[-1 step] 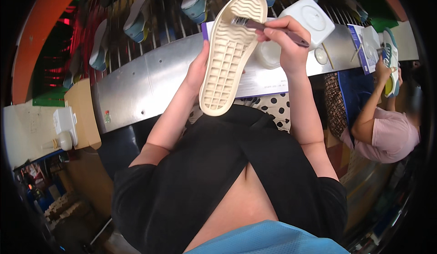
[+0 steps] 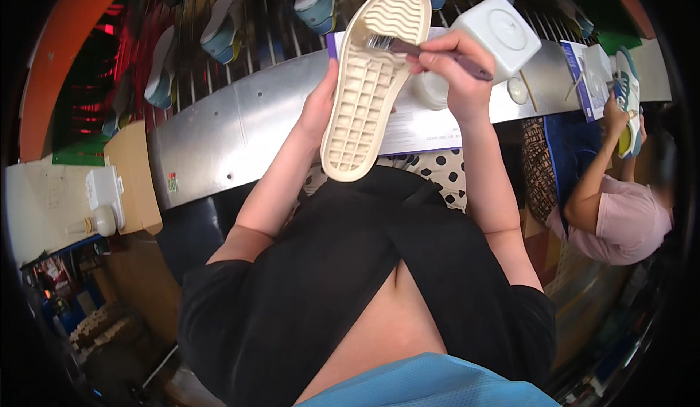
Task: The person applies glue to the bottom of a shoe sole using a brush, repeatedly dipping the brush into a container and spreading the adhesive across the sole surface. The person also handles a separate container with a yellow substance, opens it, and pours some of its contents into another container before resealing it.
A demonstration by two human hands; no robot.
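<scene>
Holding a cream shoe sole (image 2: 375, 79) upright at centre, tread side facing up, left hand (image 2: 319, 108) gripping its edge at nine o'clock. Pinching a brush (image 2: 430, 48) in the right hand (image 2: 453, 68), bristles touching the wavy toe section near twelve o'clock. Seemingly working only the toe so far, with the grid section toward six o'clock probably left; no wet coating discernible. Sitting just beyond at one o'clock, a white container (image 2: 496, 31) on the metal bench (image 2: 233, 137).

Cream shoe sole (image 2: 375, 79) with a grid and wavy ridges. Dark-handled brush (image 2: 430, 51), white square tub (image 2: 497, 33). Silvery grey desk (image 2: 240, 133), black-dotted white cloth (image 2: 437, 177).
</scene>
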